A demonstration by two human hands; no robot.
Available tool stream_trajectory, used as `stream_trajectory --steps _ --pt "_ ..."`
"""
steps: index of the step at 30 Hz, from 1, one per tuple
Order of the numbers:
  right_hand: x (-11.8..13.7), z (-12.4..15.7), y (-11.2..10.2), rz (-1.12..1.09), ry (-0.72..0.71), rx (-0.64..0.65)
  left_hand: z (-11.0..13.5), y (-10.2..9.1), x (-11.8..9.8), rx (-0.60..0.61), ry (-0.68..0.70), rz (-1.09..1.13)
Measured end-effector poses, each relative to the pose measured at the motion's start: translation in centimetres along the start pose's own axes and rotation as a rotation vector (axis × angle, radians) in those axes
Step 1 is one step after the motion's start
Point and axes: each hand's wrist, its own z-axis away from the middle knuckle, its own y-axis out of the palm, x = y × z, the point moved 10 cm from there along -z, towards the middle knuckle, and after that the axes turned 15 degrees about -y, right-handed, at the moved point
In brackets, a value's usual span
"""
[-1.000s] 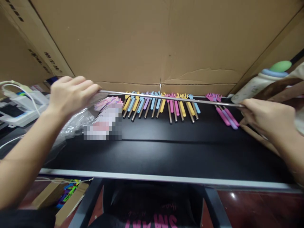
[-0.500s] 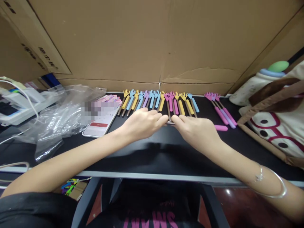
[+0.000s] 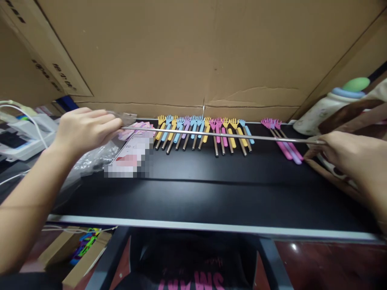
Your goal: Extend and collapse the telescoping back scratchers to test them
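Observation:
Between my two hands stretches the thin metal shaft of a telescopic back scratcher, drawn out long and held above the table, nearly level. My left hand is closed round its left end, which the fingers hide. At the other end my right hand grips it, and the handle is hidden. Behind the shaft lie several short back scratchers in a row, with claw heads in yellow, blue, purple and pink. Pink and purple back scratchers form a separate group near my right hand.
A phone lies left of the row, by crumpled clear plastic bags. Far left is a white power strip with cables. A bottle stands at the right beside a cloth bag. Cardboard walls the table's back edge.
My hands have moved from close together at the middle to far apart, left and right. The back scratcher's shaft is now pulled out long between them.

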Motion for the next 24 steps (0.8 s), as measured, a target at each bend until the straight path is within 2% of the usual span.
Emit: stream_trajectory --steps 6,13,20,24 --pt "0.2 0.6 -1.0 0.002 -0.003 -0.003 0.2 -0.9 -0.4 -0.055 0.047 0.014" --pt "-0.1 -0.2 0.3 -0.055 0.004 0.063 1.2 -0.8 1.3 -0.098 0.062 0.006" --pt "0.0 1.2 -1.7 -0.035 0.004 -0.108 1.9 -0.6 1.4 -0.099 0.039 0.006" --pt "1.6 0.9 -2.1 -0.119 -0.084 -0.181 1.9 0.0 0.5 -0.119 0.027 -0.002"
